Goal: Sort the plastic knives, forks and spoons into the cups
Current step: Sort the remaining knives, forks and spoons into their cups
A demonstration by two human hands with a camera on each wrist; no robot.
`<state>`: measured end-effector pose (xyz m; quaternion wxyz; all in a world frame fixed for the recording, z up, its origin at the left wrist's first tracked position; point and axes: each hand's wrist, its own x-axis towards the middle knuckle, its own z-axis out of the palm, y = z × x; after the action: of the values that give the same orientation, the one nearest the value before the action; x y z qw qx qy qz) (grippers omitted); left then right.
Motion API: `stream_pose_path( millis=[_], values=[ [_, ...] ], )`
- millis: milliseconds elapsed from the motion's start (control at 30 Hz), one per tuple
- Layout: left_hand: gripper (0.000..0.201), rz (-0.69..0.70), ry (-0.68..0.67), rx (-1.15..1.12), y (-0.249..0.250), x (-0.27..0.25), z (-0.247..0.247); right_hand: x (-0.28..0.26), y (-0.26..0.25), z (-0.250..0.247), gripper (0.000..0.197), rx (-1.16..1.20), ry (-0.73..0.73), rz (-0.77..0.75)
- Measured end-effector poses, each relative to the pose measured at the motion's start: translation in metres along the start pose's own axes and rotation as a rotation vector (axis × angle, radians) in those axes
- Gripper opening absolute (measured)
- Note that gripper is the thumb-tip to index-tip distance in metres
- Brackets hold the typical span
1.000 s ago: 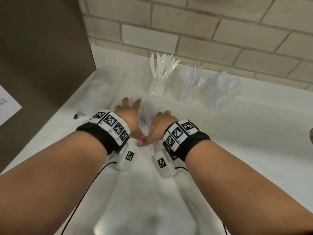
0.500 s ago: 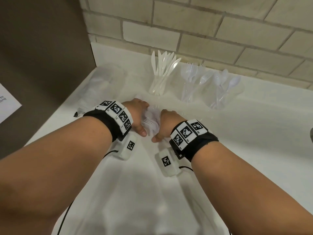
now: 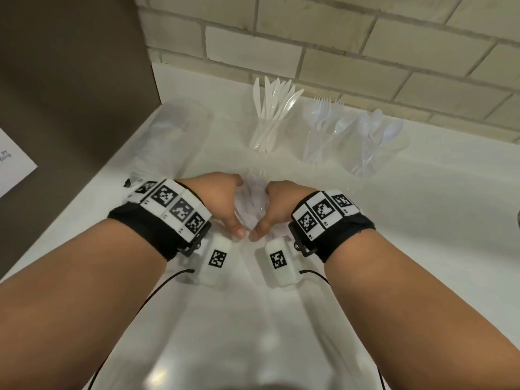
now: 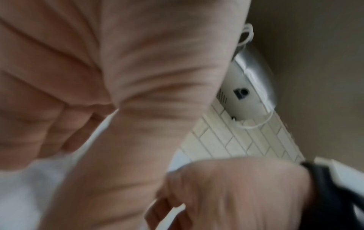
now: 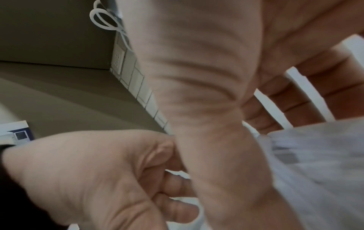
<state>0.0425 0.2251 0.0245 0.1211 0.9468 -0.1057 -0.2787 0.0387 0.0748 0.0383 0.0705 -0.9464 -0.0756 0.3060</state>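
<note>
On the white counter (image 3: pixel 427 220) my left hand (image 3: pixel 225 204) and right hand (image 3: pixel 277 206) curl around a clear bundle of plastic cutlery (image 3: pixel 251 201) from either side, with the thumbs nearly meeting at its near end. The right wrist view shows the bundle (image 5: pixel 319 163) as crinkled pale plastic under my right fingers (image 5: pixel 307 99), with the left hand (image 5: pixel 88 171) opposite. Three clear cups stand at the back: one with white knives (image 3: pixel 267 122), one with clear forks (image 3: pixel 320 130), one with clear spoons (image 3: pixel 371 142). Which pieces are in the bundle is hidden.
A crumpled clear plastic bag (image 3: pixel 174 130) lies at the back left, close to the brown side wall (image 3: pixel 70 80). A brick-tile wall (image 3: pixel 337 38) closes the back. Bare counter stretches to the right and toward me. Cables trail from both wrist units.
Both hands, spread beside the loose cutlery a second ago, have curled in and gathered it into a bundle between them. The cups have not moved.
</note>
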Motion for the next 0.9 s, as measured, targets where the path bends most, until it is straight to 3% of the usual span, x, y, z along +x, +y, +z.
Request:
stream_pose_path(
  millis=[100, 200, 433, 600, 900],
  values=[
    [0.091, -0.042, 0.095, 0.076, -0.006, -0.003, -0.006, -0.002, 0.0, 0.004, 0.109, -0.05, -0.015, 0.027],
    [0.064, -0.047, 0.135, 0.151, -0.007, -0.003, -0.001, -0.004, -0.006, 0.012, 0.114, -0.074, 0.012, 0.053],
    [0.049, 0.033, 0.11, -0.011, -0.006, -0.003, 0.005, -0.011, -0.019, 0.013, 0.074, -0.135, 0.09, 0.021],
    [0.045, 0.048, 0.141, -0.091, -0.005, -0.007, 0.008, 0.002, -0.027, 0.013, 0.025, -0.141, 0.1, 0.0],
    [0.038, 0.034, 0.167, -0.479, -0.012, -0.005, 0.016, 0.017, -0.026, 0.023, 0.023, -0.128, 0.14, 0.003]
  ],
)
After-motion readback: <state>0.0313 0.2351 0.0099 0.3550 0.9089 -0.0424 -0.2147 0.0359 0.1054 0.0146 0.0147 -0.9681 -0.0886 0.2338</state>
